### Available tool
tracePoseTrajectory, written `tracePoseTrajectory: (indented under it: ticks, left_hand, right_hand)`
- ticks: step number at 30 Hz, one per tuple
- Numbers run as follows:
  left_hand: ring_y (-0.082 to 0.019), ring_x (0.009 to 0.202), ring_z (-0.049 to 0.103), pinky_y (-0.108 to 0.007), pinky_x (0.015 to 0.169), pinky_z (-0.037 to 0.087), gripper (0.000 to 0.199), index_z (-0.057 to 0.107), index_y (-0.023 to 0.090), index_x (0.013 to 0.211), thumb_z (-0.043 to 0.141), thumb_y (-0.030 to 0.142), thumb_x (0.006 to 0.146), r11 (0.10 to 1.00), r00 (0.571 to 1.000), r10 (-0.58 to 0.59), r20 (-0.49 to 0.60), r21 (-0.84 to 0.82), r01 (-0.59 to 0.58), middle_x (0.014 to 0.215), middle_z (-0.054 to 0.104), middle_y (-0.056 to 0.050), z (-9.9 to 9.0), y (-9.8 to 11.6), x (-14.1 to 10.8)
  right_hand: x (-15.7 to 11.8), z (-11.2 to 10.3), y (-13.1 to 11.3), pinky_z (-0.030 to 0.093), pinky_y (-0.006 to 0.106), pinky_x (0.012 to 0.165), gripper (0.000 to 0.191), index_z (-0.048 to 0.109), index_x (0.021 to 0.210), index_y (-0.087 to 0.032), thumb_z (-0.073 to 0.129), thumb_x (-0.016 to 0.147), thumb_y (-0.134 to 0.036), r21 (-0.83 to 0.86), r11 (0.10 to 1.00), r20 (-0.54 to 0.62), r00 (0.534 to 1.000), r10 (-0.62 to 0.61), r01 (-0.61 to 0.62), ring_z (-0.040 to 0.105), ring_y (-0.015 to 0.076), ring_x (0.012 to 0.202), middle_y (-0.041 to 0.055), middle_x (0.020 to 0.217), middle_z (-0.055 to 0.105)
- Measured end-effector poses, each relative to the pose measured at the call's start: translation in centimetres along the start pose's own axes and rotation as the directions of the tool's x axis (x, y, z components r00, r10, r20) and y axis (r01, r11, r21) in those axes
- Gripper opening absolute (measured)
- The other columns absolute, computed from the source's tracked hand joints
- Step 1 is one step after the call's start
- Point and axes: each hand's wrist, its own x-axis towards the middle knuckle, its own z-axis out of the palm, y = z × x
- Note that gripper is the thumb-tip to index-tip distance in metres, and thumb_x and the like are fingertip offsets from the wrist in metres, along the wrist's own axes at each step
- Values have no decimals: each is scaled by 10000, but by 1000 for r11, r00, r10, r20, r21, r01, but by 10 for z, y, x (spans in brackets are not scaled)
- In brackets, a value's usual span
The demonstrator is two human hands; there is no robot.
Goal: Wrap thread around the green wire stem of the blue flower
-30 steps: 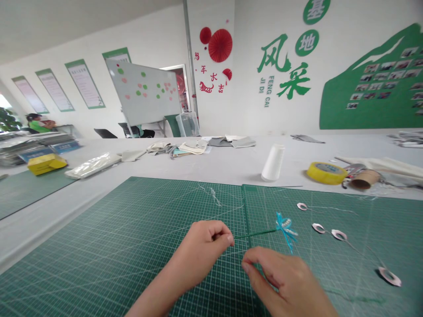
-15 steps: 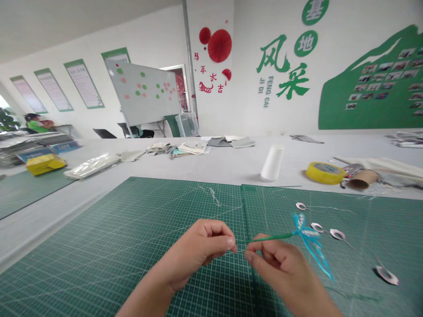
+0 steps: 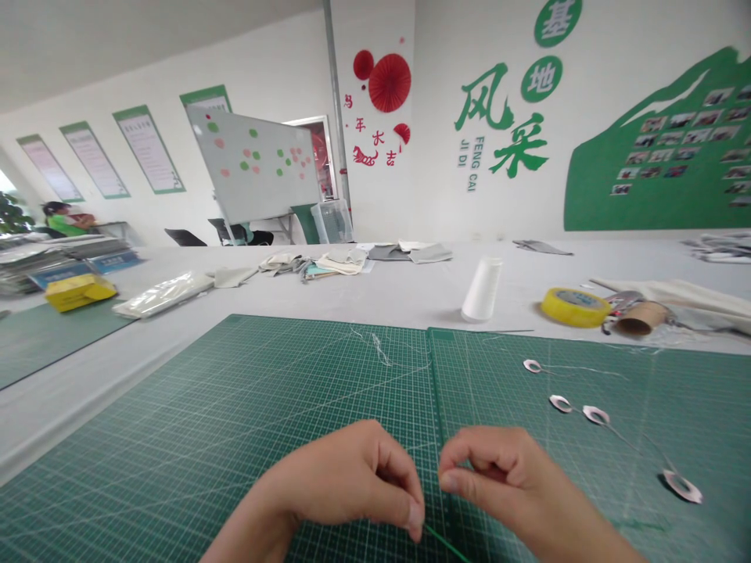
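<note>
Green wire stem [image 3: 447, 544] slants from the pinch of the left hand [image 3: 346, 485], the right hand [image 3: 498, 477] curled just beside, its hold unclear; steadying the wire looks next.
</note>
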Motion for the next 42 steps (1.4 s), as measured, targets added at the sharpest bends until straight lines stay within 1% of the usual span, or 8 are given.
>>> tracePoseTrajectory:
  ticks: [4, 7, 10, 16, 21, 28, 37, 42]
  left_hand:
    - [-81, 462, 320, -213, 436, 233, 142, 714, 182, 667, 576, 172, 697, 972, 987, -26, -161, 228, 62, 496, 461, 69, 5, 3, -2]
    - [-87, 497, 366, -211, 480, 271, 164, 637, 179, 592, 516, 150, 699, 938, 964, 34, -264, 340, 60, 503, 432, 63, 10, 5, -3]
    - [-87, 520, 393, -214, 508, 275, 182, 538, 174, 543, 485, 139, 713, 910, 947, 111, -303, 413, 25, 513, 410, 59, 13, 5, -2]
    - [-86, 532, 369, -222, 512, 261, 197, 503, 170, 549, 469, 158, 743, 897, 932, 129, -339, 440, 36, 534, 389, 57, 14, 5, 0]
    - [-96, 549, 370, -222, 505, 257, 212, 530, 172, 572, 480, 203, 776, 888, 908, 116, -403, 452, 87, 545, 412, 56, 13, 6, 0]
    - [-124, 561, 417, -249, 518, 237, 247, 590, 185, 619, 465, 238, 825, 832, 846, 144, -513, 525, 177, 566, 499, 32, 9, 5, 1]
    - [-132, 567, 436, -264, 538, 233, 288, 520, 186, 569, 466, 252, 844, 780, 825, 188, -532, 592, 204, 562, 507, 23, 11, 3, 2]
    - [-131, 595, 429, -251, 554, 275, 275, 536, 196, 661, 437, 303, 894, 857, 813, 168, -557, 490, 159, 609, 490, 39, 9, 5, 2]
  right_hand:
    - [0, -1, 1, 370, 230, 552, 174, 671, 699, -211, 588, 852, -214, -214, 964, -33, 985, -168, 157, 562, 118, 581, -36, 619, 635]
    - [-1, 3, 7, 415, 236, 581, 179, 677, 789, -227, 543, 900, -186, -320, 919, -87, 959, -269, 229, 628, 127, 629, -30, 696, 689]
    - [-5, 8, 13, 424, 252, 563, 190, 665, 847, -228, 501, 934, -189, -383, 876, -138, 920, -367, 292, 629, 134, 613, -25, 706, 682]
    - [-9, 14, 8, 387, 271, 517, 199, 654, 871, -194, 480, 959, -157, -514, 774, -219, 816, -534, 369, 582, 129, 537, -22, 639, 627]
    - [-10, 17, 2, 358, 279, 477, 215, 670, 860, -180, 481, 961, -160, -549, 747, -242, 785, -571, 374, 554, 128, 487, -21, 593, 607]
    - [-10, 20, 4, 399, 281, 533, 248, 661, 858, -182, 441, 972, -195, -549, 787, -185, 878, -442, 280, 626, 154, 567, 11, 660, 672]
    - [-6, 26, 4, 436, 257, 585, 204, 654, 849, -204, 474, 945, -208, -383, 897, -271, 902, -337, 220, 666, 152, 626, -6, 720, 715]
    - [-6, 32, 2, 418, 239, 562, 190, 643, 859, -202, 466, 928, -185, -343, 907, -235, 913, -334, 244, 638, 134, 596, -12, 695, 693]
